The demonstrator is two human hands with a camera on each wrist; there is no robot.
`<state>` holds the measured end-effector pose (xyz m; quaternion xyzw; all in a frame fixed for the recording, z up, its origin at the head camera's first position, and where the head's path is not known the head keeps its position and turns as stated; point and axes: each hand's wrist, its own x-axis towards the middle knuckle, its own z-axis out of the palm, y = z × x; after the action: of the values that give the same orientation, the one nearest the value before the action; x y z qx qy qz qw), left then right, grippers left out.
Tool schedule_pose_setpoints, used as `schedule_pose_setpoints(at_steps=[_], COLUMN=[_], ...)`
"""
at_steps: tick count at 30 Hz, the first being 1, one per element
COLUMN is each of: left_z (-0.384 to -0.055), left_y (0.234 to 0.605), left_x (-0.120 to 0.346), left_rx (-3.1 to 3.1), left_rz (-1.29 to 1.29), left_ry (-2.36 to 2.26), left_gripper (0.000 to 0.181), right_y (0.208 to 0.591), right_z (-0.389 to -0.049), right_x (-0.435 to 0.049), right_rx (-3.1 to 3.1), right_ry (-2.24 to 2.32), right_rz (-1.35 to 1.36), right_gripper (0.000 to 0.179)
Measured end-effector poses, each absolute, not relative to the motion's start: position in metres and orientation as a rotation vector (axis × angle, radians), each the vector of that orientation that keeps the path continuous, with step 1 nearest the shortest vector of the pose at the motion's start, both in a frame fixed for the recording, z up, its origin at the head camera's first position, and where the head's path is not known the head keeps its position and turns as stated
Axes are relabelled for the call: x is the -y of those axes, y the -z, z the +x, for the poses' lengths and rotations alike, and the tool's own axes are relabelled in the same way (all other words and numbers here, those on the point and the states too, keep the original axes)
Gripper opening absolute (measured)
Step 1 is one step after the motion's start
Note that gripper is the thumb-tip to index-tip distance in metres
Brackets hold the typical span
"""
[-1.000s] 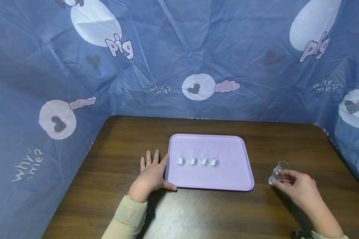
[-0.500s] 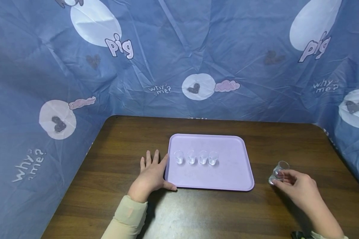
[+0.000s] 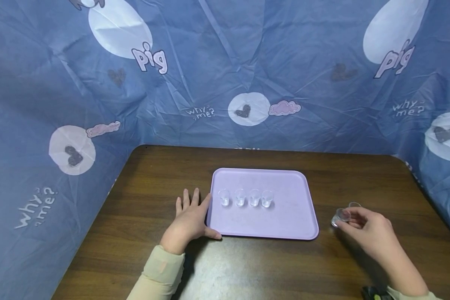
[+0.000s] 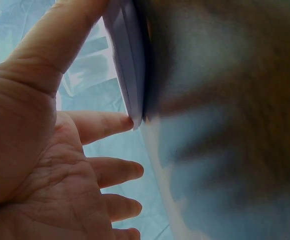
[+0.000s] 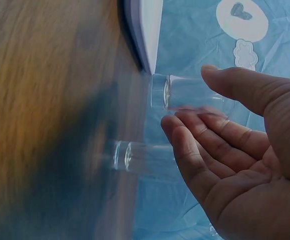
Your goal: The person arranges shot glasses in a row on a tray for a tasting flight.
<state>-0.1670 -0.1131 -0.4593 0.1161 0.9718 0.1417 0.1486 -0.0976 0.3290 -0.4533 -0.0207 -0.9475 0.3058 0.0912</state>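
Note:
A small clear shot glass [image 3: 340, 217] is pinched between the thumb and fingers of my right hand [image 3: 371, 233], right of the tray. The right wrist view shows this glass [image 5: 187, 93] lifted off the wooden table. A second shot glass [image 5: 140, 157] stands on the table close by; in the head view my fingers hide most of it. My left hand [image 3: 185, 225] is spread at the left side of a lilac tray [image 3: 288, 221], thumb and index finger touching its rim. Several clear shot glasses [image 3: 254, 198] stand in a row on the tray.
The brown wooden table [image 3: 165, 175] meets a blue printed cloth [image 3: 195, 75] at the back and sides. A dark object [image 3: 375, 293] shows by the right sleeve at the bottom edge.
My right hand has lifted one shot glass and moved it slightly left, away from the other glass, which stays behind. My left hand and the tray have not moved.

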Motion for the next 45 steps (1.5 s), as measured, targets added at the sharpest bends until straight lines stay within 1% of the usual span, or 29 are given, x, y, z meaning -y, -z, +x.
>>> schedule_pose_setpoints(at_steps=[4,11,22,35,45], left_z=[-0.167,-0.167,-0.169,-0.17,-0.168], left_y=[0.459,0.459,0.462,0.461,0.46], left_x=[0.114,0.115,0.115,0.115,0.114], left_rx=[-2.796,-2.8,-2.793,-2.798,-2.794], left_rz=[0.335,0.337,0.329,0.345,0.348], left_ry=[-0.409,-0.405,-0.417,-0.426,-0.444], left_gripper=[0.128,0.128,0.128,0.129,0.128], right_y=[0.45,0.445,0.441,0.453,0.47], right_z=[-0.101,-0.11,-0.132,-0.168,-0.183], right_x=[-0.323,-0.313,-0.283,-0.244,-0.229], right_rx=[2.813,2.784,2.806,2.823,2.824], right_ry=[-0.909,-0.929,-1.052,-1.256,-1.279], right_rz=[-0.033,0.059,0.165,0.243,0.251], right_gripper=[0.031,0.034,0.031,0.03,0.026])
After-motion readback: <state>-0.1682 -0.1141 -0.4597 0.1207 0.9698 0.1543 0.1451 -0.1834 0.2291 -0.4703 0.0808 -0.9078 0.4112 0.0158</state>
